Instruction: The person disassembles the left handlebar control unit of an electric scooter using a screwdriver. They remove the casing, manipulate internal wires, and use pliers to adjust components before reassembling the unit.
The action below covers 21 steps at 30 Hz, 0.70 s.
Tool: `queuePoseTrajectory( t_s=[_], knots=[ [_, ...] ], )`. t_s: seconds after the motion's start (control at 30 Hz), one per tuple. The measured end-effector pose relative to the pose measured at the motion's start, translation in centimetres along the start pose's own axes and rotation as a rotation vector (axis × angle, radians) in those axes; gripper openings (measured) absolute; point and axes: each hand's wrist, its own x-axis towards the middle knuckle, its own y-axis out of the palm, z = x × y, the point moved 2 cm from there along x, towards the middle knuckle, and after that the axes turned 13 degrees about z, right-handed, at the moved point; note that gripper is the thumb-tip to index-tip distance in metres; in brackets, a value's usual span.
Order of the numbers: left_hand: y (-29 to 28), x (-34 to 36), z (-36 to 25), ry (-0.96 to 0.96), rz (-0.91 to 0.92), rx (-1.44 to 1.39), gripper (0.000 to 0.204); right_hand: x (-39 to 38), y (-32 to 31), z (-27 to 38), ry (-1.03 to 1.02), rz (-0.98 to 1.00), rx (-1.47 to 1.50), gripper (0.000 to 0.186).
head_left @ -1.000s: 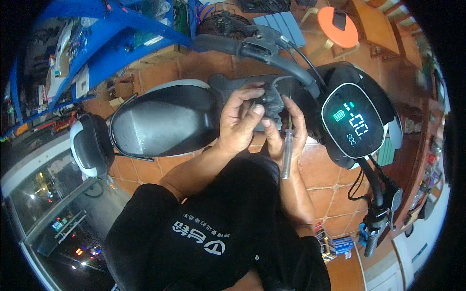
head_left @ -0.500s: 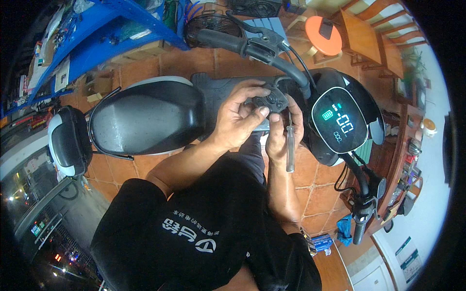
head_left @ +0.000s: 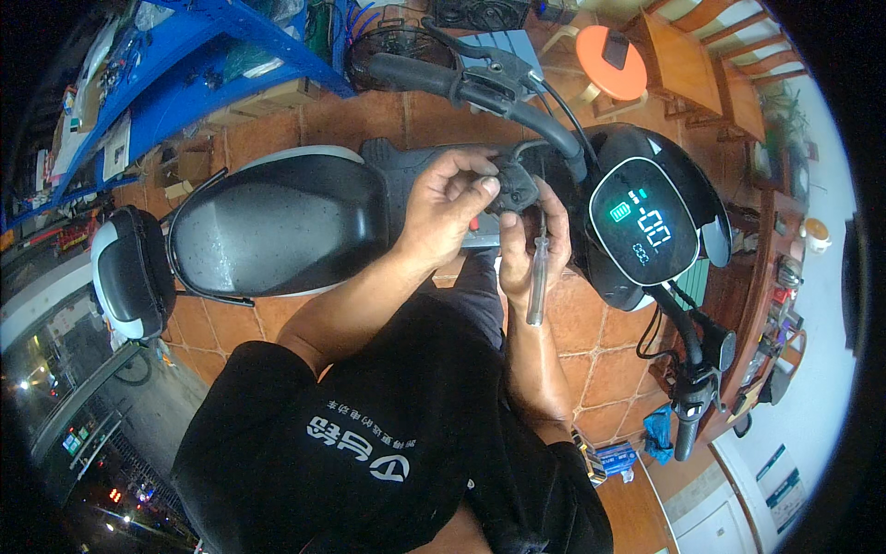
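A small black switch housing, apparently a handlebar control, is held up between my hands in front of the scooter's handlebar. My left hand pinches its left side between thumb and fingers. Around the lower and right sides closes my right hand, its thumb beneath the part. A screwdriver with a clear handle is tucked in that same hand, handle pointing back toward me. The fingers partly cover the housing, and its inner details are too small to tell. Beyond it runs the black handlebar with its brake lever.
The scooter's black seat lies to the left, and its lit display to the right. A blue shelf stands far left. An orange stool holds a dark phone-like object. The other handlebar grip juts out at right.
The housing has turned in my fingers and shifted slightly left. My right hand has tilted, swinging the screwdriver handle to the left. Both hands keep their hold.
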Motion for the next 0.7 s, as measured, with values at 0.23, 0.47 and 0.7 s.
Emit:
queuePoseTrajectory(
  t_s=[0.23,0.47,0.7],
  knots=[
    [-0.5,0.8,-0.9,-0.181,0.068,-0.097,0.043,-0.2,-0.9,0.3,0.064,0.047,-0.168,0.047],
    [-0.9,1.3,-1.1,-0.247,0.146,-0.152,0.045,-0.4,-1.1,0.2,0.046,0.041,-0.21,0.047],
    [-0.9,1.8,-1.2,-0.31,0.176,-0.282,0.047,-0.3,-1.2,0.5,0.002,0.059,-0.238,0.045]
  ],
)
